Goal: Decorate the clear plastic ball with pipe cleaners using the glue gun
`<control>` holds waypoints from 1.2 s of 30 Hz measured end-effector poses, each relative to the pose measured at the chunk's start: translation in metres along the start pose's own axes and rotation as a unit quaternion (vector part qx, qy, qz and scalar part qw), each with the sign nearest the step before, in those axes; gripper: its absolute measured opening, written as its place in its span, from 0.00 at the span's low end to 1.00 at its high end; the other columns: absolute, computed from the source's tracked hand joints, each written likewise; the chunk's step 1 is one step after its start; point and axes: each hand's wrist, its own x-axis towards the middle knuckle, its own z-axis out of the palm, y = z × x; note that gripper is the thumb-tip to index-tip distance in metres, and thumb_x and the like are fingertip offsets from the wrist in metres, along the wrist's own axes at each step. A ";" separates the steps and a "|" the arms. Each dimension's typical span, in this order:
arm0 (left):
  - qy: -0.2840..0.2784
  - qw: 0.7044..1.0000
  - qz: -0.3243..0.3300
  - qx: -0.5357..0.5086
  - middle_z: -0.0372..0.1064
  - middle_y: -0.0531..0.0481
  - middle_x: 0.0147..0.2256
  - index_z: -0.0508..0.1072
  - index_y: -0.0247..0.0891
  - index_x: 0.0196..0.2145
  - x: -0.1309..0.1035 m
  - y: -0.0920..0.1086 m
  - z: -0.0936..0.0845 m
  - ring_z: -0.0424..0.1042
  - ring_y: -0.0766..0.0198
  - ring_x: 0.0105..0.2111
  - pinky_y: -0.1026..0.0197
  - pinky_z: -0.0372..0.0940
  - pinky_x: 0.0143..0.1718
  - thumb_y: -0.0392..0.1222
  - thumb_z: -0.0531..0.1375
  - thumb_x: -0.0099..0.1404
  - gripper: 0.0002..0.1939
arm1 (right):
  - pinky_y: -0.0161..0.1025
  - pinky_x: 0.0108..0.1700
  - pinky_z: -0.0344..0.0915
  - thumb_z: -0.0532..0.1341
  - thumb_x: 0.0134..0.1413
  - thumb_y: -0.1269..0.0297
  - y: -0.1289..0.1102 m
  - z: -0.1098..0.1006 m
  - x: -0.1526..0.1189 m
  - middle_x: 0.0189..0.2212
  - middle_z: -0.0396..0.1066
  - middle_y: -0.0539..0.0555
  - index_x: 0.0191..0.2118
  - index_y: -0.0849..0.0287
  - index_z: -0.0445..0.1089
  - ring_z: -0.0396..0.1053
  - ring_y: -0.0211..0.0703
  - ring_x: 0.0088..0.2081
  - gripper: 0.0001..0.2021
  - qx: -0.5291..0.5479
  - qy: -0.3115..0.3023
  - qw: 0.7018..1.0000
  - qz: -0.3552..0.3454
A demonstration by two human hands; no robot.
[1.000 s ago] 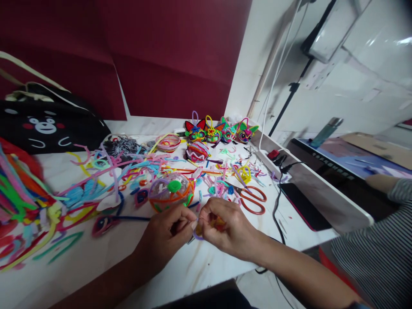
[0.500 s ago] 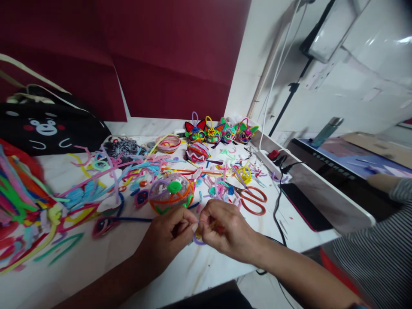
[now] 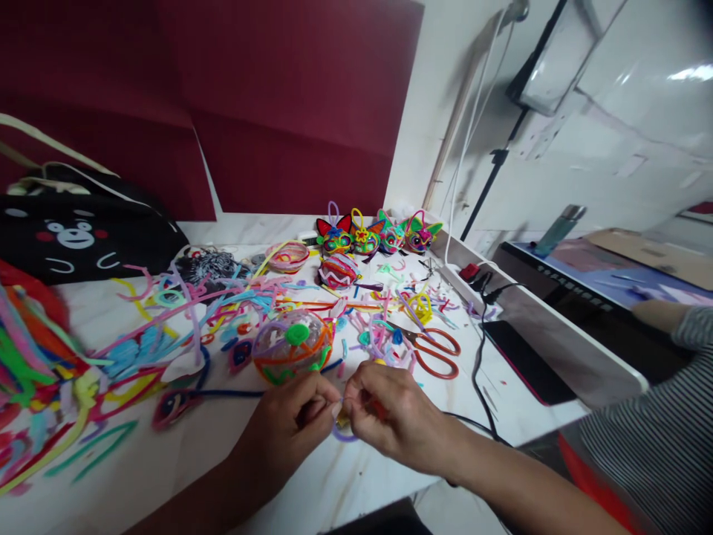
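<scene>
My left hand [image 3: 298,420] is closed in a pinch, thumb against forefinger, and its tips meet those of my right hand [image 3: 384,409], also pinched. Between and below the fingertips a thin purple pipe cleaner [image 3: 346,438] curves in a loop; its ends are hidden by the fingers. Something small and yellow-orange shows partly inside my right hand, too covered to name. Just behind my hands rests a clear rounded shell [image 3: 277,343] trimmed with orange, purple and green pipe cleaners. Orange-handled scissors [image 3: 437,353] lie to the right of it.
Loose pipe cleaners [image 3: 125,359] and clippings spread over the white table. Several colourful eared ornaments [image 3: 336,239] stand at the back. A black bag [image 3: 83,238] sits at left. Toward the right are a dark phone [image 3: 526,360], cables and a person in a striped sleeve [image 3: 694,327].
My view has shifted slightly, so the hands sit a little lower in the picture. Both hands keep their fingertips together, with hardly any change in grip.
</scene>
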 end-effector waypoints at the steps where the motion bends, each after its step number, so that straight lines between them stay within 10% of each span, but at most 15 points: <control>1: 0.000 1.000 0.004 0.002 0.53 0.62 0.17 0.70 0.39 0.25 0.000 0.000 0.000 0.57 0.72 0.17 0.71 0.53 0.18 0.38 0.56 0.61 0.08 | 0.31 0.30 0.60 0.57 0.61 0.71 0.000 0.000 0.000 0.26 0.68 0.51 0.33 0.59 0.64 0.65 0.36 0.27 0.05 -0.007 -0.001 1.000 -0.001; 23: 0.026 0.981 0.159 0.104 0.60 0.61 0.21 0.67 0.41 0.31 0.001 0.014 0.004 0.60 0.74 0.18 0.72 0.55 0.20 0.30 0.54 0.63 0.08 | 0.39 0.31 0.63 0.54 0.60 0.74 0.005 0.000 -0.009 0.24 0.68 0.53 0.32 0.57 0.60 0.64 0.43 0.28 0.07 -0.190 0.078 0.965 -0.161; 36: 0.047 0.985 0.136 0.092 0.66 0.60 0.21 0.69 0.41 0.30 0.004 0.025 0.007 0.64 0.73 0.18 0.73 0.59 0.22 0.30 0.57 0.62 0.07 | 0.40 0.30 0.61 0.54 0.62 0.75 0.007 -0.008 -0.010 0.22 0.66 0.53 0.30 0.60 0.65 0.62 0.43 0.27 0.08 -0.277 0.098 0.927 -0.234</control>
